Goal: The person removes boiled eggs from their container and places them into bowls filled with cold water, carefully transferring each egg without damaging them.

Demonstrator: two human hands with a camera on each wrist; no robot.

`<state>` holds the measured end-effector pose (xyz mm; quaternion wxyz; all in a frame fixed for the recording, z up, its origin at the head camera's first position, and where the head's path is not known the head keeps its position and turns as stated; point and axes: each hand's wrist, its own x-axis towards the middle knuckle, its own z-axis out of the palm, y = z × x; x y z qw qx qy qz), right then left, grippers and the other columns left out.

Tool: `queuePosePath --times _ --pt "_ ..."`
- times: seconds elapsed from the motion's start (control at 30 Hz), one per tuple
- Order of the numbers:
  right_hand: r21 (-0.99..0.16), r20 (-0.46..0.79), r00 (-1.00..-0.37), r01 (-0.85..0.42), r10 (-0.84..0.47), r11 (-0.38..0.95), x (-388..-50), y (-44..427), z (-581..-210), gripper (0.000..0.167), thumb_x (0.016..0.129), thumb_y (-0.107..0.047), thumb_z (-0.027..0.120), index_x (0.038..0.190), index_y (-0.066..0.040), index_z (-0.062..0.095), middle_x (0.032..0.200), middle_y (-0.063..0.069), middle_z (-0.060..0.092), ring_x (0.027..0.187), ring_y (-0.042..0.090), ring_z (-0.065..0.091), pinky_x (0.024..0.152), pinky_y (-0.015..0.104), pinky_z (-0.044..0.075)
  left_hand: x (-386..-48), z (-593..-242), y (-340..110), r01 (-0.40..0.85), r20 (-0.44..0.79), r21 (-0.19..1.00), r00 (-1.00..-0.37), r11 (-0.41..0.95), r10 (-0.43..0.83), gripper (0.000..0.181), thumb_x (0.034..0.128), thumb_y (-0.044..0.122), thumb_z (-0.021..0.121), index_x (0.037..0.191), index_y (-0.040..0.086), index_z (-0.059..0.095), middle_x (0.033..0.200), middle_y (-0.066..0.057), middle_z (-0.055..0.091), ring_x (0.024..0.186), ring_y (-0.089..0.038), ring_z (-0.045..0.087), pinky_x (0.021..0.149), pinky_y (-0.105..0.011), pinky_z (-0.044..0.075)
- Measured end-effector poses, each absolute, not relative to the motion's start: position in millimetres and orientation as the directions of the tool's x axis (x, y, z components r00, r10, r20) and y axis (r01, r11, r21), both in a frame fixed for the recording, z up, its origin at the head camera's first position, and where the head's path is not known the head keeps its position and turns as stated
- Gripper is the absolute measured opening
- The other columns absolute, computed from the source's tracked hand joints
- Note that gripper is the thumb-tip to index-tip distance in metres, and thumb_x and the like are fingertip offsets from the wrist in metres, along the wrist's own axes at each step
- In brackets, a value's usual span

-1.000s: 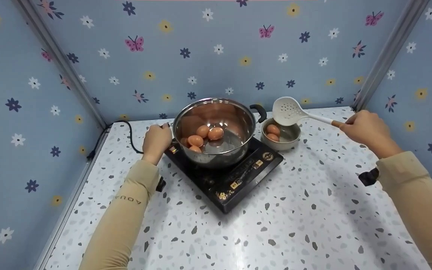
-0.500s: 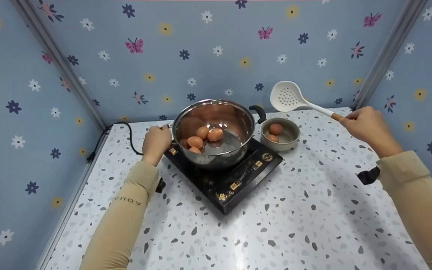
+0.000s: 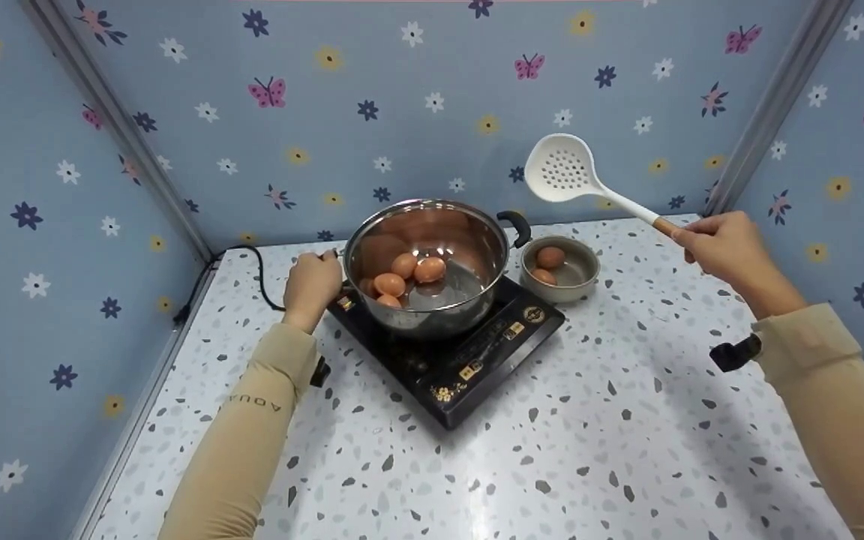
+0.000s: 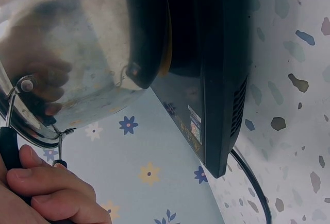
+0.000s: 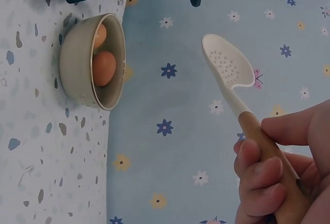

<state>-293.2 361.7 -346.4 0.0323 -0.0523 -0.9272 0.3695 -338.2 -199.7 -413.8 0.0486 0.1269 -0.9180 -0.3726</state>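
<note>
A steel pot (image 3: 439, 319) with several brown eggs (image 3: 430, 269) inside sits on a black induction cooktop (image 3: 477, 352). My left hand (image 3: 313, 285) grips the pot's left handle; in the left wrist view its fingers (image 4: 56, 183) curl round the black grip (image 4: 9, 149). My right hand (image 3: 728, 251) holds a white slotted skimmer (image 3: 563, 169) by its wooden handle (image 5: 258, 136). The skimmer's head is raised above a beige bowl (image 3: 578, 289) and carries nothing. Two eggs (image 5: 104, 68) lie in that bowl.
The pot's other handle (image 3: 516, 227) points toward the bowl, close to it. A black power cord (image 3: 261, 277) runs from behind the cooktop to the left edge of the speckled table (image 3: 552, 450). Flower-patterned walls (image 3: 402, 97) enclose the back and sides.
The skimmer has risen from the bowl and shifted slightly left, its head tilting up. An egg in the bowl has moved apart from the other. My left hand keeps its place.
</note>
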Motion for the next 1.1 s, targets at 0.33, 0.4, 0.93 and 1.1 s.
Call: queuePosePath --times 0.33,0.4,0.93,1.1 --pt "-0.76 -0.012 -0.997 0.062 0.082 0.647 -290.7 351.1 -341.6 0.048 0.112 -0.032 0.058 0.133 0.011 0.068 0.07 -0.008 0.064 0.055 0.007 0.047 0.052 0.029 0.04 -336.9 -414.0 -200.9 -0.2 -0.022 0.695 -0.966 0.691 -0.258 0.054 0.1155 0.035 0.029 0.108 -0.001 0.069 0.115 -0.029 0.072 0.101 -0.042 0.068 0.094 -0.057 0.052" --pt "-0.758 -0.026 -0.997 0.063 0.066 0.649 -290.7 349.2 -340.3 0.048 0.113 -0.031 0.058 0.136 0.011 0.067 0.07 -0.008 0.064 0.055 0.007 0.046 0.052 0.029 0.039 -337.3 -414.6 -201.3 -0.197 -0.016 0.694 -0.966 0.693 -0.259 0.053 0.1154 0.035 0.029 0.107 0.0 0.069 0.114 -0.029 0.072 0.101 -0.043 0.068 0.094 -0.058 0.052" --pt "-0.715 -0.018 -1.0 0.016 0.005 0.699 -289.7 324.4 -329.5 0.043 0.112 -0.031 0.061 0.128 0.007 0.072 0.071 -0.006 0.063 0.059 0.01 0.048 0.053 0.029 0.041 -337.9 -415.9 -200.4 -0.196 -0.005 0.697 -0.963 0.69 -0.269 0.054 0.1147 0.035 0.031 0.108 -0.002 0.07 0.119 -0.029 0.073 0.102 -0.044 0.069 0.094 -0.06 0.052" --pt "-0.704 0.006 -1.0 -0.022 -0.025 0.71 -290.1 311.4 -324.7 0.041 0.112 -0.03 0.061 0.124 0.007 0.074 0.073 -0.003 0.065 0.059 0.011 0.049 0.052 0.029 0.042 -337.9 -414.9 -200.3 -0.205 -0.011 0.693 -0.962 0.691 -0.274 0.054 0.1151 0.035 0.032 0.105 -0.002 0.071 0.119 -0.029 0.073 0.102 -0.041 0.068 0.094 -0.059 0.052"
